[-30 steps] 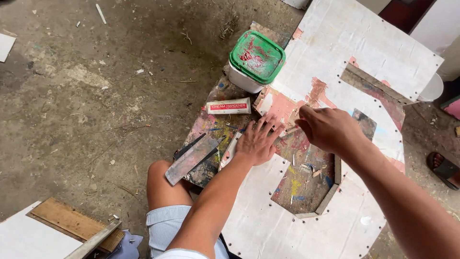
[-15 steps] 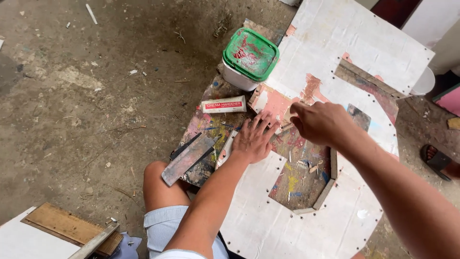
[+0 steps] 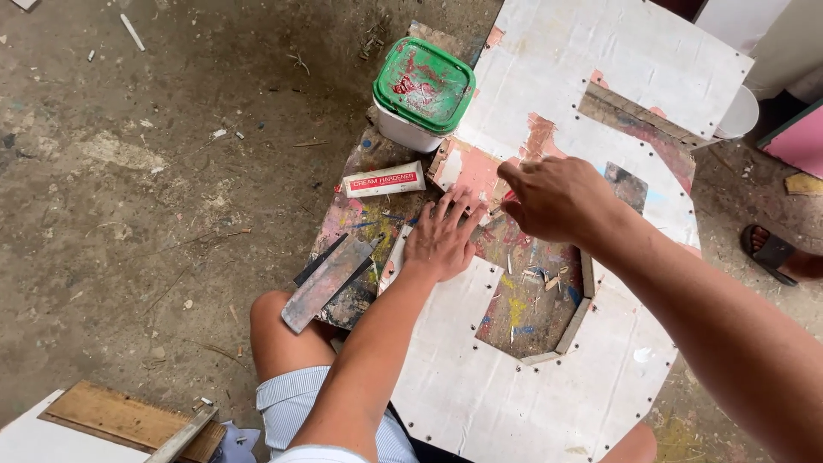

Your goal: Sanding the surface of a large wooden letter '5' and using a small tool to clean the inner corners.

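We find the left hand (image 3: 441, 240) spread flat, fingers splayed, pressing on the white cut-out board (image 3: 480, 377); the right hand (image 3: 557, 199) hovers just beside it, fingers curled, whether pinching anything we cannot tell. Beside the board we count one white tube (image 3: 383, 180), one green-lidded tub (image 3: 422, 90) and two flat metal scrapers (image 3: 328, 281) on the paint-stained tabletop (image 3: 351, 219).

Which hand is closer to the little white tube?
Left. The left hand lies flat just right of and below the white tube; the right hand hovers farther right.

Tub (image 3: 423, 93) behind tube (image 3: 383, 180) (scrapers (image 3: 327, 276) nearer), panel (image 3: 549, 369) right.
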